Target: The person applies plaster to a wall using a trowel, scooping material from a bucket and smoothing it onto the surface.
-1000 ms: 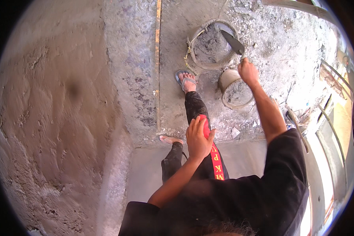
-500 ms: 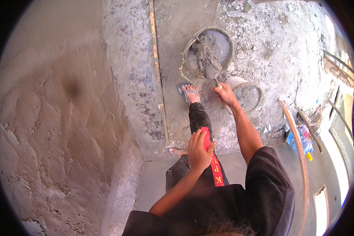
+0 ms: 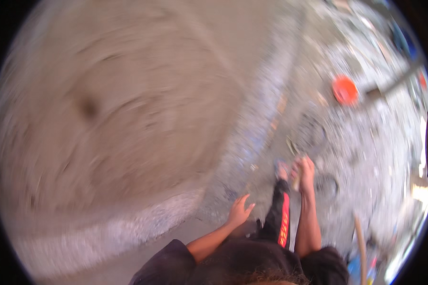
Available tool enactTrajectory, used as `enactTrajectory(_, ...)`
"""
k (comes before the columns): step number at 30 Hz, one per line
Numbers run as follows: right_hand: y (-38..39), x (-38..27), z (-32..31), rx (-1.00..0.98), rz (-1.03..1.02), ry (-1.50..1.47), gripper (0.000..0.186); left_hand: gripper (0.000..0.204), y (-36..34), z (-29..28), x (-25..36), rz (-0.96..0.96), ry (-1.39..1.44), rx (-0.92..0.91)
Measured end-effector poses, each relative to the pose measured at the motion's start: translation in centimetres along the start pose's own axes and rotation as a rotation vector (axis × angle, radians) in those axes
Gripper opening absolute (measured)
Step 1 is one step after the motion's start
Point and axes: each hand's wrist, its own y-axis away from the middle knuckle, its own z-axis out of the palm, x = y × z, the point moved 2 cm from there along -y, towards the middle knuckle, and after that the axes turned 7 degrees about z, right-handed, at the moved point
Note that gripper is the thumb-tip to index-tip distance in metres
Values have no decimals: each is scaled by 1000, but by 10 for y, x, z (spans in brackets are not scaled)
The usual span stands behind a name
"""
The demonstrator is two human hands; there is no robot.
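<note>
My right hand (image 3: 305,173) is closed round the pale handle of a trowel (image 3: 296,182), in front of my lower leg. Motion blur hides the trowel's blade and any load on it. Just beyond that hand is a round pan (image 3: 310,132) of grey mortar, smeared by the movement. To the right of my right forearm stands a bucket (image 3: 327,186), its rim only faintly visible. My left hand (image 3: 239,212) hangs in the air left of my legs, fingers apart, holding nothing.
A wide mortar-coated surface (image 3: 123,128) fills the left, with a pale rough ledge (image 3: 257,128) along its edge. Farther off stands an orange bucket (image 3: 345,90) near a grey pole (image 3: 399,80). A wooden stick (image 3: 361,247) rises at lower right beside blurred plastic bottles (image 3: 355,267).
The view has swung left, with the pan and bucket now farther right and the orange bucket in sight. My left hand has come off my thigh; the right keeps the trowel.
</note>
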Motion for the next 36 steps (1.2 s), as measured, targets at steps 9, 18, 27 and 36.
enactTrajectory(9,258,-98,245,-211,-718,-314,19,38,246,-458,80,411,-632,1611)
enactTrajectory(18,360,-145,388,99,-1319,-757,30,59,417,-667,133,372,-1376,2044)
enactTrajectory(27,329,168,562,-230,-1242,713,32,70,378,-691,126,254,-1343,1991)
enactTrajectory(36,314,152,380,-740,-976,1282,34,61,403,-688,118,202,-1450,2041)
